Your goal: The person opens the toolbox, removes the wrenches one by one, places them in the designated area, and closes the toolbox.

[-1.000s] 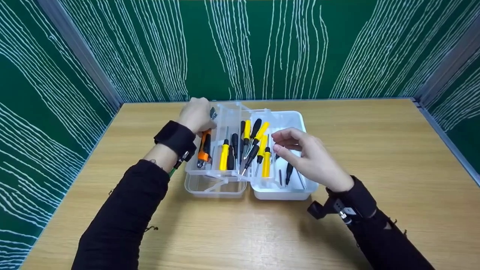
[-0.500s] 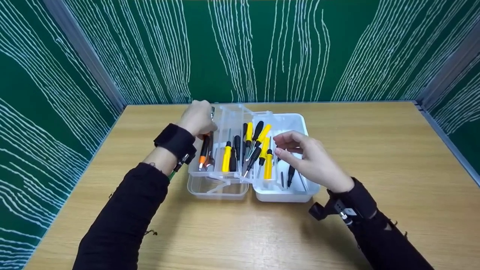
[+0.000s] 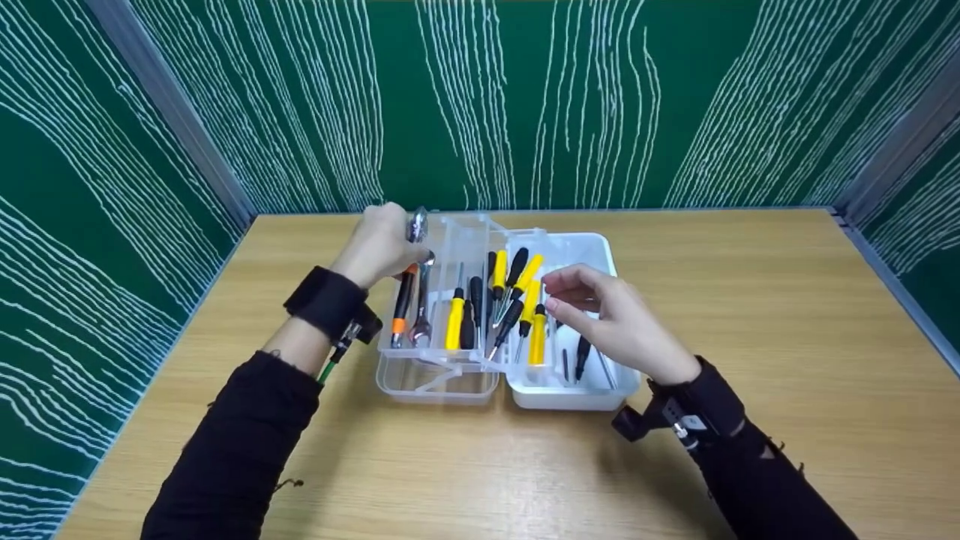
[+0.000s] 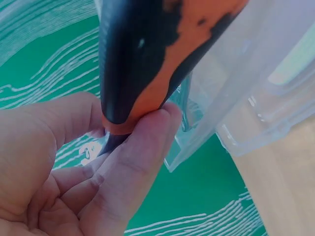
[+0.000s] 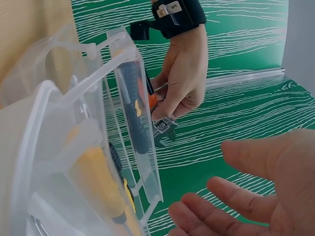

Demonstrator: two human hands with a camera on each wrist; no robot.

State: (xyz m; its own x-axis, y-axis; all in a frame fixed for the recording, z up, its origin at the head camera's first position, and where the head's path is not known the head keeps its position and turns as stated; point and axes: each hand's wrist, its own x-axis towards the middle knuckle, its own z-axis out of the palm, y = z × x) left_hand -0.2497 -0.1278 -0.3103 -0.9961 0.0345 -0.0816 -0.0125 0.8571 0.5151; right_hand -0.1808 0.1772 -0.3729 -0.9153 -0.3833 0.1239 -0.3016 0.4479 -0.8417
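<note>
Tool handling at an unfolded toolbox, read from left to right: the left hand (image 3: 375, 244) pinches the orange-and-black tool (image 3: 403, 300) between thumb and fingers at the far end of its handle, as the left wrist view shows; the handle extends toward the near side at the left of the clear tray (image 3: 442, 355), though whether it rests on the tray floor cannot be told. Beside the hand is a shiny metal piece (image 3: 418, 223), partly hidden, whose attachment is unclear. Just right of the handle lies a wrench (image 3: 421, 330), close enough that it could catch; a firm pinch and a handle kept parallel to the tray's side wall should avoid snagging it. Further right, yellow screwdrivers (image 3: 454, 322) and black screwdrivers (image 3: 477, 296) fill the middle, best left undisturbed. At far right, above the white box (image 3: 577, 403), the right hand (image 3: 619, 319) holds nothing, its thumb and fingers apart; placed there, it seems well suited to steadying the box, should the light tray tip under a sideways pull
</note>
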